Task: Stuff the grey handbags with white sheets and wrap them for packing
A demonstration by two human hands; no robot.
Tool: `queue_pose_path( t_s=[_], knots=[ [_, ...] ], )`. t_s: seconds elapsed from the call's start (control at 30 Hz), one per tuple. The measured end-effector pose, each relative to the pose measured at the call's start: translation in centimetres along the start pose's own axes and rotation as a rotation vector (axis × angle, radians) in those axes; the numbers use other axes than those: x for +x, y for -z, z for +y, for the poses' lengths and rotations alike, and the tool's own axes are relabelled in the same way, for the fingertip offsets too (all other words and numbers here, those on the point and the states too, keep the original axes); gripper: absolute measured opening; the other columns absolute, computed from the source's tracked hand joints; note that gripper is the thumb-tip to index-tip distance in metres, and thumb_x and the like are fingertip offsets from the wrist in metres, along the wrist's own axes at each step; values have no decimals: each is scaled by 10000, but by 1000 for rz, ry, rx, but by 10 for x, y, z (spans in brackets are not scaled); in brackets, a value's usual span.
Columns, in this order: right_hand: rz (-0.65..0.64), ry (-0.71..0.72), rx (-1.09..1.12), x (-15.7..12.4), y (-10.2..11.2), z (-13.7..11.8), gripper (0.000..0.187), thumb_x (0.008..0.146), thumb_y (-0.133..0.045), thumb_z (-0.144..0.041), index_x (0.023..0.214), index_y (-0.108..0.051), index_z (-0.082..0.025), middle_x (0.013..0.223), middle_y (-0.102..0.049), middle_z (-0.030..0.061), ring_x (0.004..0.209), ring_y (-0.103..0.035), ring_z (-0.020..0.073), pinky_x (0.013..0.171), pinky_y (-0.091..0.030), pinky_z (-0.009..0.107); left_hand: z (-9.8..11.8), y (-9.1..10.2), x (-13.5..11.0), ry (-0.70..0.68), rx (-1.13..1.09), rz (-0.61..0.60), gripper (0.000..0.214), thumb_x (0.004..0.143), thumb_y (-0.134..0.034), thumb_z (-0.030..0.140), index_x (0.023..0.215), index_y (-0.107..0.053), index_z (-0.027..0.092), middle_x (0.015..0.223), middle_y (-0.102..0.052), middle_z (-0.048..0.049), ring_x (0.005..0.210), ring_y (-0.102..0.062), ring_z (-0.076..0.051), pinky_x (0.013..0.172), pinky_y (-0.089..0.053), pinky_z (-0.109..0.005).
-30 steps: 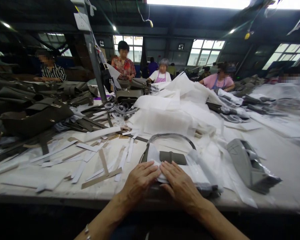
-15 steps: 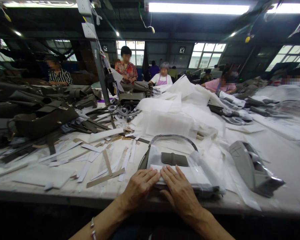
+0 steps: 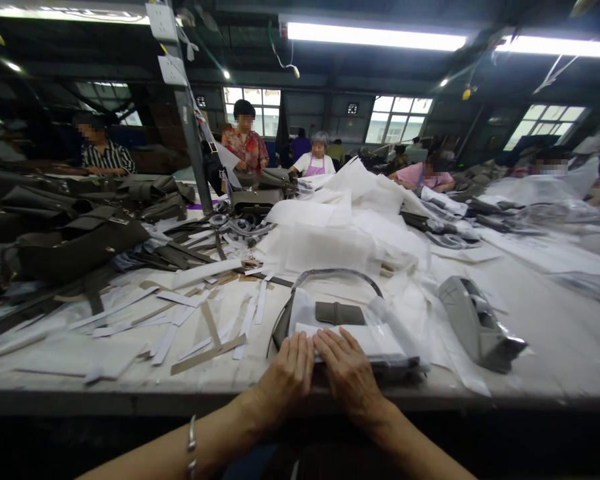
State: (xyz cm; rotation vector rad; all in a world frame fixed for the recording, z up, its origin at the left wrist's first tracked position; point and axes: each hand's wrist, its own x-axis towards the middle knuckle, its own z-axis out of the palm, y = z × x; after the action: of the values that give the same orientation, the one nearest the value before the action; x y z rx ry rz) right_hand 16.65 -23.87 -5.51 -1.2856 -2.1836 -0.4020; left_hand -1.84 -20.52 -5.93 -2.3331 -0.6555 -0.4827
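Observation:
A dark grey-green handbag (image 3: 280, 323) lies at the table's front edge, its flap facing up and its arched handle (image 3: 338, 272) wrapped in clear film. Translucent wrapping covers much of it, leaving a small buckled flap strap (image 3: 339, 313) exposed. Across the bag's near side runs a folded white sheet (image 3: 375, 341). My left hand (image 3: 285, 367) rests on this sheet's near left part, fingers extended side by side. Beside it, my right hand (image 3: 347, 370) presses the sheet with outstretched fingers. Both thumbs are mostly hidden.
A grey tape dispenser (image 3: 473, 323) stands to the right. Behind the bag rises a heap of white wrapping sheets (image 3: 325, 247). Paper and leather-like strips (image 3: 210, 327) litter the left, near piled dark bags (image 3: 80, 243). A metal post (image 3: 193, 133) stands beyond; several co-workers (image 3: 245, 143) are across the table.
The view has shifted slightly, so the scene sits further left. Both hands have drawn a little toward me along the sheet's near edge, and my left fingers are closer together.

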Motion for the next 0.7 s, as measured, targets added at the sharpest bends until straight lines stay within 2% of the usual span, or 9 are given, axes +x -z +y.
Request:
queue_pose_path(
  t_s=[0.1, 0.17, 0.27, 0.4, 0.47, 0.57, 0.63, 0.7],
  knots=[
    [-20, -38, -17, 1, -2, -1, 392, 898, -460, -89, 1263, -593, -145, 1271, -668, 113, 1199, -595, 235, 1097, -383, 447, -3, -9, 7, -64, -39, -48, 382, 914, -329, 59, 1197, -556, -61, 1130, -669, -293, 1056, -675, -325, 863, -536, -446],
    [-47, -72, -13, 3, -1, -3, 384, 884, -562, -160, 1268, -591, -154, 1285, -659, 113, 1202, -590, 249, 1105, -372, 448, -10, -12, 8, -103, -85, -45, 372, 912, -330, 42, 1203, -548, -39, 1123, -676, -270, 1047, -676, -302, 846, -542, -416],
    [-93, -99, -15, 6, 1, -8, 543, 801, -724, -291, 1299, -562, -147, 1320, -634, 119, 1229, -560, 285, 1118, -348, 461, -24, -13, 7, -131, -125, -26, 366, 915, -342, 33, 1230, -527, 16, 1127, -679, -220, 1032, -673, -255, 830, -545, -365],
    [-93, -93, -65, 14, 1, -12, 723, 734, -787, -378, 1351, -503, -130, 1337, -614, 132, 1238, -534, 316, 1115, -327, 477, -42, -10, 12, -117, -164, -6, 329, 921, -369, 41, 1216, -514, 60, 1062, -679, -172, 961, -679, -227, 798, -551, -344],
    [-75, -92, -112, 20, -3, -12, 671, 782, -737, -352, 1363, -484, -129, 1320, -617, 141, 1217, -538, 316, 1090, -341, 478, -49, -9, 17, -107, -173, -3, 293, 922, -385, 44, 1179, -522, 77, 1004, -678, -143, 894, -683, -222, 760, -555, -339],
    [-65, -91, -175, 28, -8, -8, 423, 879, -587, -212, 1292, -530, -141, 1189, -668, 133, 1091, -590, 276, 1006, -401, 441, -56, -9, 20, -93, -178, -16, 258, 924, -389, 43, 1130, -536, 91, 925, -671, -108, 786, -676, -212, 703, -554, -337],
    [-84, -72, -175, 30, -8, -6, 338, 877, -568, -185, 1213, -571, -151, 1095, -685, 113, 996, -606, 253, 950, -430, 409, -56, -11, 16, -90, -178, -28, 287, 916, -387, 32, 1152, -539, 91, 968, -680, -121, 828, -682, -213, 728, -553, -333],
    [-108, -45, -156, 30, -6, -4, 355, 843, -617, -235, 1187, -582, -158, 1087, -681, 106, 983, -600, 253, 938, -436, 399, -54, -13, 7, -94, -176, -34, 363, 901, -388, 20, 1232, -523, 85, 1106, -678, -157, 986, -675, -224, 824, -543, -340]
  ],
)
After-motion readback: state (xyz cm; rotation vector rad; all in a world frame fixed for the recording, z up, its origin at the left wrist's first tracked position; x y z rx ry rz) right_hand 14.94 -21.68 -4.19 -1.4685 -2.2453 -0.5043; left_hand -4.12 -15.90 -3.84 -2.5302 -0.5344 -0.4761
